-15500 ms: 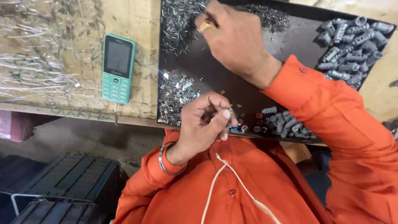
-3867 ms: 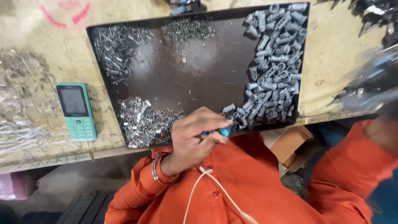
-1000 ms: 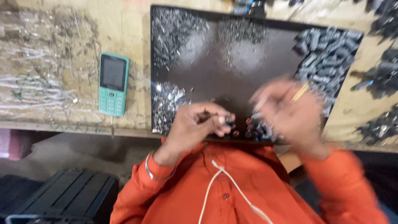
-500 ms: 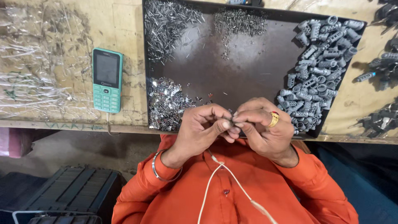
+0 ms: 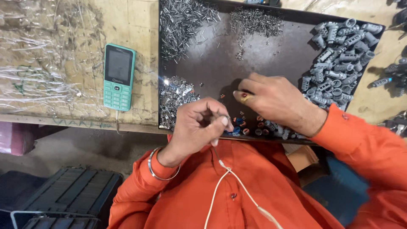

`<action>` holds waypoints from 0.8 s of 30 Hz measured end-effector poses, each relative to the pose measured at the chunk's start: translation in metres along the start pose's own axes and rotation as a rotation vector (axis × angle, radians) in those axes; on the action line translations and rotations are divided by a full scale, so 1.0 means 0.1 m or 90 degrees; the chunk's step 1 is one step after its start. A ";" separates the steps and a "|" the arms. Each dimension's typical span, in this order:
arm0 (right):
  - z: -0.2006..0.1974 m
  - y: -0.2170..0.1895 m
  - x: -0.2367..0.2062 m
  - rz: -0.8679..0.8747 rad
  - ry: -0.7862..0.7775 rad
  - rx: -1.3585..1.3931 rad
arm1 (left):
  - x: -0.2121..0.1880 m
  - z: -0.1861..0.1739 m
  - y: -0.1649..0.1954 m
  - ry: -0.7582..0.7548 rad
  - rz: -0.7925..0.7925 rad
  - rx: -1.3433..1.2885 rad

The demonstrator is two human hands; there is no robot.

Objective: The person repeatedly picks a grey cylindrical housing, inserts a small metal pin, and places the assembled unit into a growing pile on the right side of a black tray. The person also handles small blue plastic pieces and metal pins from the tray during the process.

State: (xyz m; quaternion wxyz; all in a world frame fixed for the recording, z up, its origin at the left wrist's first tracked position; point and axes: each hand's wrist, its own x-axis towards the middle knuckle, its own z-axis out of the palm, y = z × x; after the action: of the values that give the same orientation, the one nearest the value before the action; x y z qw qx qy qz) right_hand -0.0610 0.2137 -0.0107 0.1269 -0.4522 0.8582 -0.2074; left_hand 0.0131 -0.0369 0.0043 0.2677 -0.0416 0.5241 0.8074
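My left hand [image 5: 197, 129] pinches a small part I can't make out, held over the near edge of the dark tray [image 5: 220, 72] so it sits close for assembly. My right hand [image 5: 277, 101] rests on the tray, fingers curled; holding anything, I cannot tell. Small coloured pieces [image 5: 243, 127] lie between them, grey plugs [image 5: 339, 55] heaped right, a green phone [image 5: 119, 76] left.
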 end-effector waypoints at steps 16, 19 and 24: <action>0.22 -0.82 -0.13 0.228 0.487 0.457 | 0.08 0.14 -0.33 0.096 0.096 -0.070; 0.28 -0.83 -0.21 0.241 0.497 0.489 | 0.07 0.16 -0.31 0.082 0.114 -0.064; 0.18 -0.93 -0.17 0.261 0.515 0.572 | 0.05 0.23 -0.27 0.070 0.121 -0.061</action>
State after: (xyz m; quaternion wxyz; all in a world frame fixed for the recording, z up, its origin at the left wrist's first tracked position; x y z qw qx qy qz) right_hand 0.0233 0.1767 0.0180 0.0073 -0.0677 0.7365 -0.6730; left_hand 0.0269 -0.0064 -0.0093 0.1590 -0.0487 0.5002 0.8498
